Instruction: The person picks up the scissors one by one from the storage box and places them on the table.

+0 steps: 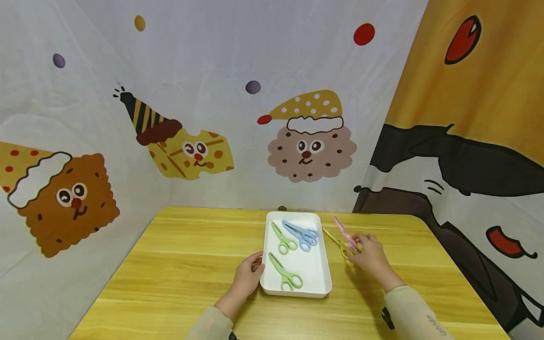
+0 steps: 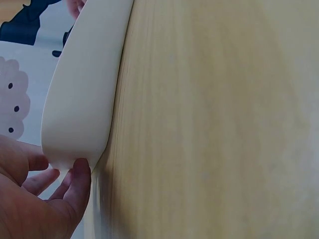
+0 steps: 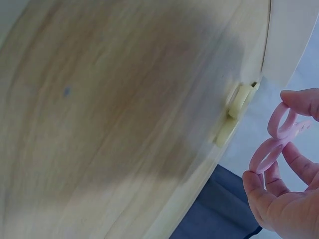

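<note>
Currently, the right hand (image 1: 370,255) pinches the pink scissors (image 1: 345,234) by the handles (image 3: 272,123), blades (image 1: 339,225) angled forward-left; the tray (image 1: 314,274) lies just left, its left side gripped by the left hand (image 1: 247,274).

Free tabletop (image 1: 429,264) right of the right hand (image 1: 369,256); left of it, yellow scissors (image 1: 335,238), then white tray (image 1: 313,271)

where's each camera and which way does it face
Head: on the head, facing forward and down at a white tray; left hand, right hand, sleeves show.
Left wrist: worn there, facing the tray's outer wall; left hand, part of right hand show.
Right wrist: worn there, facing tabletop; right hand shows.
Head and right wrist share pink scissors, yellow scissors.
</note>
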`<state>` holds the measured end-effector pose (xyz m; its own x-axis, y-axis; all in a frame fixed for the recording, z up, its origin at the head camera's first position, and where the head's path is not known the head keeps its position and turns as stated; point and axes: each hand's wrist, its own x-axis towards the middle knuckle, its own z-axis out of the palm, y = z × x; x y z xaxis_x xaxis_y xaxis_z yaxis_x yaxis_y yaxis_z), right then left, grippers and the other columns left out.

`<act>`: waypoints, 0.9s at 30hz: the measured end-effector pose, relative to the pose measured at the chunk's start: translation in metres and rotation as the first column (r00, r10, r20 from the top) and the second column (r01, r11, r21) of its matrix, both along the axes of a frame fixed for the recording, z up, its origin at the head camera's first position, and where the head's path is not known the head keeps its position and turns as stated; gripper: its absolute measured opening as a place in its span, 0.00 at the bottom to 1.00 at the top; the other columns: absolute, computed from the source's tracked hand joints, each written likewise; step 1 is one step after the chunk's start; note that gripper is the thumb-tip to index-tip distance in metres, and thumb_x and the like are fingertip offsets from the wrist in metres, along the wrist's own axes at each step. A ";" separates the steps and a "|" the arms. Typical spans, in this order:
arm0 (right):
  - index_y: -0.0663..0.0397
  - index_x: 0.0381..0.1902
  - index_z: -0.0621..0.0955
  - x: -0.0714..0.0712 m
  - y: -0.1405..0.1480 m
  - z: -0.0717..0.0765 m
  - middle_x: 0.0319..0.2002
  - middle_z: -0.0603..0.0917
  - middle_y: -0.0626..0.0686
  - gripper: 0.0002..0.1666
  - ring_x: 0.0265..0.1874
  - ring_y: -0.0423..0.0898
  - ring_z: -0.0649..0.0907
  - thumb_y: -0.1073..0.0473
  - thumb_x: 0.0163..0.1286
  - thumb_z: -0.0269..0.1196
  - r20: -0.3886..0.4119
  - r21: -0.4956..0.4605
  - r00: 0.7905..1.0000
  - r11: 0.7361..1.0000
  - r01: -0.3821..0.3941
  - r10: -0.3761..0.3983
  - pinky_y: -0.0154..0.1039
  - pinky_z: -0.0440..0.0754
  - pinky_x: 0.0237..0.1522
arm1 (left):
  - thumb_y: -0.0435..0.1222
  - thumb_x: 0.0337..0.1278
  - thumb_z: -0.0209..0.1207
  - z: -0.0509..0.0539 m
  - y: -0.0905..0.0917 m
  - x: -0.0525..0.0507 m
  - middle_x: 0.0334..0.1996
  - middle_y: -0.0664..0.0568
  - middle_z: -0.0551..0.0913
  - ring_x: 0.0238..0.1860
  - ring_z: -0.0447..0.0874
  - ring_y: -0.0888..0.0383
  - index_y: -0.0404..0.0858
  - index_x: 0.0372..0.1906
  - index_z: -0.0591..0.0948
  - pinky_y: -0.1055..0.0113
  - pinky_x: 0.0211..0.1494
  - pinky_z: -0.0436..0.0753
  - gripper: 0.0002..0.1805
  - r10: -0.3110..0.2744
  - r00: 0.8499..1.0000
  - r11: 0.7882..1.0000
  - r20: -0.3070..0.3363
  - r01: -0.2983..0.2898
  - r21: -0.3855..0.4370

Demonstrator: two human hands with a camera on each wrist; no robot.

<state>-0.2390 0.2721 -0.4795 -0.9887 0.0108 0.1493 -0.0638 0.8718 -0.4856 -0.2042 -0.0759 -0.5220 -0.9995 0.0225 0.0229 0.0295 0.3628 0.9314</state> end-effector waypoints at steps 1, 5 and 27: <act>0.60 0.49 0.77 0.000 0.001 0.000 0.51 0.74 0.69 0.27 0.47 0.71 0.73 0.59 0.49 0.70 0.003 0.000 1.000 1.000 0.001 -0.001 0.62 0.76 0.42 | 0.27 0.61 0.56 0.000 0.000 0.000 0.49 0.38 0.80 0.46 0.79 0.50 0.30 0.60 0.74 0.64 0.46 0.82 0.21 -0.001 1.000 1.000 -0.004 0.001 -0.002; 0.62 0.49 0.77 0.000 0.004 0.001 0.51 0.73 0.70 0.28 0.46 0.71 0.73 0.61 0.48 0.69 0.006 0.019 1.000 1.000 -0.001 0.001 0.61 0.76 0.41 | 0.27 0.61 0.56 0.000 0.000 -0.001 0.48 0.38 0.80 0.46 0.79 0.50 0.29 0.60 0.74 0.64 0.46 0.82 0.21 -0.001 1.000 1.000 -0.016 0.001 0.000; 0.65 0.50 0.77 -0.005 0.030 -0.003 0.51 0.72 0.71 0.23 0.44 0.71 0.71 0.60 0.57 0.63 -0.025 0.116 1.000 0.993 0.005 -0.002 0.61 0.73 0.41 | 0.26 0.60 0.56 0.003 0.001 0.002 0.48 0.36 0.80 0.46 0.79 0.49 0.29 0.60 0.74 0.63 0.47 0.82 0.21 0.001 1.000 1.000 -0.007 -0.001 -0.005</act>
<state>-0.2441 0.3022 -0.4821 -0.9846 -0.0049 0.1747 -0.0718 0.9226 -0.3791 -0.2024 -0.0752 -0.5190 -0.9993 0.0219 0.0297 0.0356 0.3679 0.9292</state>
